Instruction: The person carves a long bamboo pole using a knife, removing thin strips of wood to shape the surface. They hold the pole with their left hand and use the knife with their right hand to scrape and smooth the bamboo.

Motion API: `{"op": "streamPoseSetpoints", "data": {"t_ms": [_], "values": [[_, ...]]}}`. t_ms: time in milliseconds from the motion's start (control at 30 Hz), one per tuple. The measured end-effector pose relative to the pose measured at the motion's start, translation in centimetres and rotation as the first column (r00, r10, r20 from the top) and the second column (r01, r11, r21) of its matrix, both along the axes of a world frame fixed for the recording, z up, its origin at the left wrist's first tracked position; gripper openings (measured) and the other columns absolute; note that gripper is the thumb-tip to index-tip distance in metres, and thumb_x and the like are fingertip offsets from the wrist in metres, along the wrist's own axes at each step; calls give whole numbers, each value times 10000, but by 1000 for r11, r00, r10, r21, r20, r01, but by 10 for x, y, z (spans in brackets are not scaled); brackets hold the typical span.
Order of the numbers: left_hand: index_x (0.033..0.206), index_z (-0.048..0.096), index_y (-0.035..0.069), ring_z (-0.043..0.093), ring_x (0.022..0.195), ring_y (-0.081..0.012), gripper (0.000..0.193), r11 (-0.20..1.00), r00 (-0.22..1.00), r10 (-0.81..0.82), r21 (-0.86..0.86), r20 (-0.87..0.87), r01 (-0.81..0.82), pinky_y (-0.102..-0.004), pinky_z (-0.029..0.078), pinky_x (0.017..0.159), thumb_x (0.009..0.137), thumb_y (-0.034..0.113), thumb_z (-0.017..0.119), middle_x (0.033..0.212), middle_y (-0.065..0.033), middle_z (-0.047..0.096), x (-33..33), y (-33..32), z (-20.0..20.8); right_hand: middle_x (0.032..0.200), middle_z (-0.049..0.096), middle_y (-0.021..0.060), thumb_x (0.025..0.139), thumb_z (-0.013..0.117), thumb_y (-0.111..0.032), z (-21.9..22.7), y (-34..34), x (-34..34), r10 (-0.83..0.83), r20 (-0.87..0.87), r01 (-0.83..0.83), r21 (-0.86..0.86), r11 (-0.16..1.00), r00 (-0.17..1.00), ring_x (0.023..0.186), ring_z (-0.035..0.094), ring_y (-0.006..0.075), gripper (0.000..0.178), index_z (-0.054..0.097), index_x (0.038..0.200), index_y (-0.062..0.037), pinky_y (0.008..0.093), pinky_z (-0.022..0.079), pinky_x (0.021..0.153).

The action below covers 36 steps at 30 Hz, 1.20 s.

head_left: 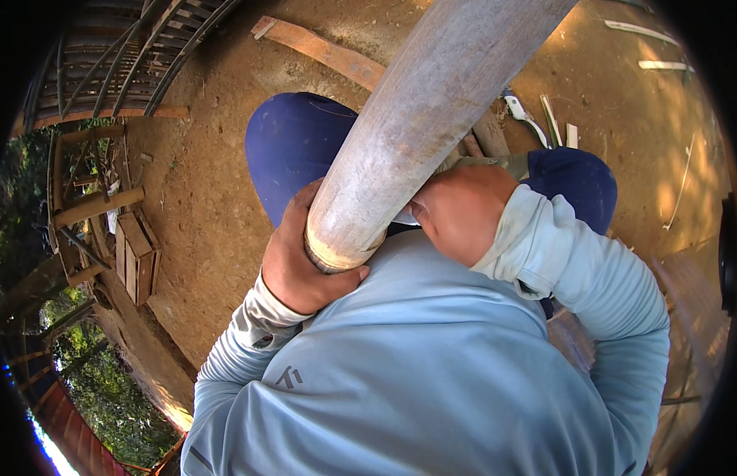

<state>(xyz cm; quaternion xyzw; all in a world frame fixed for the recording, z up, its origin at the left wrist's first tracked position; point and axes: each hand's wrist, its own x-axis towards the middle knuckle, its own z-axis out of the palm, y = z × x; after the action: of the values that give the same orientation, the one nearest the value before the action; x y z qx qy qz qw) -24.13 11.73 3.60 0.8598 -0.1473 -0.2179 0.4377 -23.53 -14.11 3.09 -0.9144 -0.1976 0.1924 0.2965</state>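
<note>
Left grip (294, 266) clasps pole (420, 119); right grip (467, 213) state unclear; pole hides plank's (325, 51) end.

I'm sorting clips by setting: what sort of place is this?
Probably a rustic outdoor work yard: bare earth ground, a slatted structure and a wooden plank lying there.

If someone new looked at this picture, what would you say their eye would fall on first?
Most likely the thick, pale pole, slanting from the wearer's belly to the top edge, right of centre. Next, the hands: the left hand curls around its lower end, while the right hand is at its right side, fingers mostly hidden. After that, perhaps the slatted wooden structure at upper left.
</note>
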Motion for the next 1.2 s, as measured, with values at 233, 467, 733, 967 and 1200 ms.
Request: {"op": "streamPoseSetpoints", "data": {"t_ms": [233, 467, 733, 967, 1200], "values": [[1469, 344, -15, 572, 1263, -329, 1047, 998, 998, -24, 65, 54, 20, -419, 440, 1084, 597, 126, 907, 1334, -208, 571, -2, -4, 5, 914, 726, 197, 980, 532, -276, -11, -4, 0, 28, 10, -29, 19, 999, 1000, 853, 708, 390, 280, 731, 1012, -81, 501, 561, 773], [1473, 327, -20, 584, 1254, -382, 1060, 993, 991, -47, 116, 128, 32, -440, 471, 1056, 603, 145, 910, 1333, -242, 567, -5, -4, 2, 913, 724, 196, 994, 518, -287, -21, -6, 1, 54, -64, -50, 62, 997, 996, 859, 704, 393, 300, 723, 1028, -71, 491, 561, 791], [1477, 314, -36, 594, 1234, -392, 1070, 987, 986, -46, 161, 158, 20, -440, 484, 1043, 620, 190, 914, 1333, -264, 556, -9, -4, 0, 1012, 714, 208, 984, 548, -201, -7, -7, 3, 96, -269, -79, 71, 994, 958, 937, 678, 400, 269, 700, 1122, -27, 466, 539, 877], [1464, 318, -69, 598, 1212, -415, 1088, 980, 965, -58, 197, 255, 7, -459, 492, 1029, 614, 232, 926, 1321, -284, 557, -16, -4, -6, 1012, 708, 217, 998, 528, -202, -2, -8, 1, 107, -330, -80, 95, 992, 938, 939, 678, 400, 275, 695, 1108, -14, 463, 541, 878], [1466, 320, -86, 594, 1196, -435, 1114, 968, 920, -82, 251, 384, -18, -478, 482, 1027, 611, 279, 935, 1328, -288, 554, -21, -3, -13, 940, 699, 229, 1005, 517, -208, 3, -10, -8, 75, -396, -8, 168, 986, 915, 901, 673, 410, 277, 684, 1044, 10, 466, 534, 822]]}}
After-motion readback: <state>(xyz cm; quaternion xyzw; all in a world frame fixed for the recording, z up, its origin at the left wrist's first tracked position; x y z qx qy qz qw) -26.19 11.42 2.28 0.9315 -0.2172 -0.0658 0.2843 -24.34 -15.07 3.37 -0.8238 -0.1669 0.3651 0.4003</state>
